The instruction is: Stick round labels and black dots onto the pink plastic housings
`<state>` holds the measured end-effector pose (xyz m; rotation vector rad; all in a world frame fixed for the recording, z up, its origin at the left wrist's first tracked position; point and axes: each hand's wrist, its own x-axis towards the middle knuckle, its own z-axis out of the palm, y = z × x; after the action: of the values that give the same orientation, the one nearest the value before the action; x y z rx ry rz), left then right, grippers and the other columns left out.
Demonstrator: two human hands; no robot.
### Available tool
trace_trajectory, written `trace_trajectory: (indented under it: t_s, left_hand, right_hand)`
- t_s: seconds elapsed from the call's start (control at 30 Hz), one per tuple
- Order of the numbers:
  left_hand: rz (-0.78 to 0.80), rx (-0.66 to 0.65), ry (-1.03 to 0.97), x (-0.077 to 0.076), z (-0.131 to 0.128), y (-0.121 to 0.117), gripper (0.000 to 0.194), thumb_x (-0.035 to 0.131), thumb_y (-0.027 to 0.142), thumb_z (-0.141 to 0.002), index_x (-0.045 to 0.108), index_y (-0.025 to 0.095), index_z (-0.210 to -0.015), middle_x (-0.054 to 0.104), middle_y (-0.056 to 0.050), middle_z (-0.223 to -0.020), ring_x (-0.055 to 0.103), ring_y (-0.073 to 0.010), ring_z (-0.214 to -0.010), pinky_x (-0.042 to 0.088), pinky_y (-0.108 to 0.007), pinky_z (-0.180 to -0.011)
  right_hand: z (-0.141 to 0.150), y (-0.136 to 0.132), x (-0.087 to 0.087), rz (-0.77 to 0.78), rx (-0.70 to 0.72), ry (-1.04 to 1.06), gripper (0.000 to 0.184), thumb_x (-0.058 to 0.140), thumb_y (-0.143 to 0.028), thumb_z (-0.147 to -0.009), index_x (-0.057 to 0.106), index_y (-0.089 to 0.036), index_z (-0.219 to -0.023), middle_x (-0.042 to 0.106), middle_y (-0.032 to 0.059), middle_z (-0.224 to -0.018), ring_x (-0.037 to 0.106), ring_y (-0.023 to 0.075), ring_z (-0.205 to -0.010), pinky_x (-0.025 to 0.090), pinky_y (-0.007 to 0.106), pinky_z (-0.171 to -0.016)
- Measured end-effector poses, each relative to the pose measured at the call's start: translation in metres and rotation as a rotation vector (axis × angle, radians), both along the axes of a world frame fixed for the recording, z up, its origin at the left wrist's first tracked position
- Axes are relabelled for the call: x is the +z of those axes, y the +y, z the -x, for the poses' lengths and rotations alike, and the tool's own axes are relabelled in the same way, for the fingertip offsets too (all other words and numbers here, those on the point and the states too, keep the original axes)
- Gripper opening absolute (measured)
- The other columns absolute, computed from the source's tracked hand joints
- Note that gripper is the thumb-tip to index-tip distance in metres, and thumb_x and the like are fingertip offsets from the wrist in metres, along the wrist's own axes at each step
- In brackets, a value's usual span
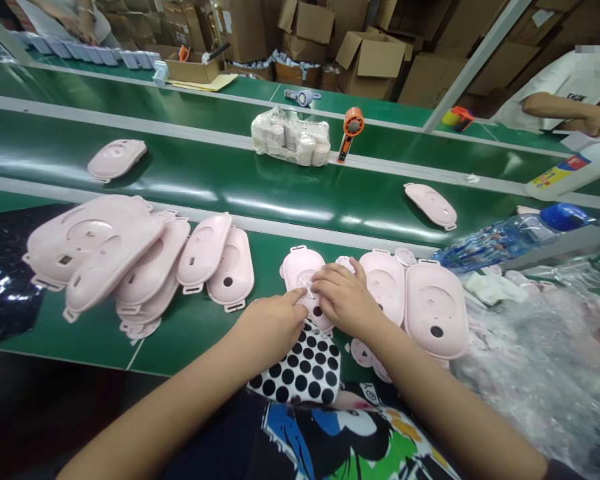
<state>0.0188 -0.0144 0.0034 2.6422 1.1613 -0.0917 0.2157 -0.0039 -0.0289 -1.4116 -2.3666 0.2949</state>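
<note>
A pale pink plastic cover [296,262] with a round recess and a black dot lies on the green bench. My left hand [275,325] has its fingers curled, with the index fingertip at a small round pink piece [306,279] in the recess. My right hand [347,299] bends over the cover from the right, its fingertips closed at that same piece; one finger sticks up. Beneath my left hand is a white sheet of black round stickers [307,367]; whether the curled fingers grip it is hidden. More pink covers [436,303] lie right of my right hand.
Stacked pink covers [95,240] stand at left, loose round pieces [363,353] near my right forearm. A water bottle [505,233] and crumpled plastic bags [535,360] lie at right. Beyond, a green conveyor [260,193] carries covers. Two people work across the line.
</note>
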Motion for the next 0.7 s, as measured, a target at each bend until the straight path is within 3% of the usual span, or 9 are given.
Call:
trace_trajectory:
  t_s: [0.27, 0.37, 0.43, 0.53, 0.6, 0.7]
  left_hand:
    - [0.076, 0.017, -0.066, 0.002, 0.0, -0.001, 0.025, 0.045, 0.018, -0.092, 0.069, 0.018, -0.089, 0.061, -0.008, -0.136, 0.07, -0.0267, -0.094, 0.059, -0.041, -0.073]
    - [0.106, 0.062, -0.088, 0.007, 0.005, -0.001, 0.024, 0.045, 0.017, -0.092, 0.069, 0.018, -0.092, 0.052, -0.007, -0.147, 0.069, -0.0266, -0.101, 0.058, -0.041, -0.081]
    - [0.119, 0.112, -0.106, 0.01, 0.01, 0.0, 0.024, 0.045, 0.018, -0.092, 0.069, 0.018, -0.095, 0.05, -0.006, -0.149, 0.068, -0.0267, -0.106, 0.057, -0.041, -0.084]
    - [0.17, 0.172, -0.109, 0.009, 0.015, 0.004, 0.022, 0.046, 0.02, -0.092, 0.069, 0.02, -0.094, 0.06, -0.006, -0.139, 0.066, -0.0279, -0.111, 0.056, -0.042, -0.086]
    - [0.214, 0.164, -0.1, 0.005, 0.016, 0.007, 0.021, 0.048, 0.019, -0.09, 0.069, 0.02, -0.093, 0.068, -0.006, -0.127, 0.067, -0.029, -0.109, 0.055, -0.044, -0.088]
    - [0.248, 0.144, -0.121, -0.001, 0.017, 0.01, 0.021, 0.047, 0.02, -0.09, 0.068, 0.022, -0.094, 0.07, -0.006, -0.123, 0.066, -0.0295, -0.112, 0.056, -0.042, -0.086]
  right_hand:
    - [0.006, -0.002, 0.0, 0.01, -0.018, -0.017, 0.027, 0.047, -0.007, -0.088, 0.065, -0.025, -0.097, 0.07, 0.0006, -0.116, 0.055, 0.0236, -0.119, 0.014, 0.058, -0.115]
    - [0.003, -0.003, 0.003, 0.065, -0.164, 0.051, 0.028, 0.046, -0.013, -0.091, 0.064, -0.023, -0.11, 0.065, 0.0061, -0.125, 0.054, 0.0258, -0.121, 0.024, 0.056, -0.112]
    - [0.002, -0.002, 0.006, 0.203, -0.326, 0.098, 0.036, 0.048, -0.023, -0.093, 0.057, -0.019, -0.127, 0.059, 0.013, -0.132, 0.052, 0.0303, -0.124, 0.035, 0.053, -0.106]
    - [0.005, 0.003, 0.011, 0.493, -0.453, 0.136, 0.056, 0.051, -0.033, -0.093, 0.042, -0.012, -0.144, 0.055, 0.0213, -0.136, 0.051, 0.0377, -0.125, 0.038, 0.054, -0.102]
    - [0.008, 0.009, 0.014, 0.607, -0.449, 0.17, 0.061, 0.057, -0.033, -0.089, 0.041, -0.012, -0.144, 0.057, 0.0219, -0.134, 0.055, 0.0384, -0.121, 0.04, 0.053, -0.099]
    - [0.008, 0.021, 0.019, 0.713, -0.398, 0.268, 0.054, 0.072, -0.034, -0.077, 0.059, -0.014, -0.126, 0.068, 0.0149, -0.12, 0.066, 0.032, -0.104, 0.051, 0.039, -0.085]
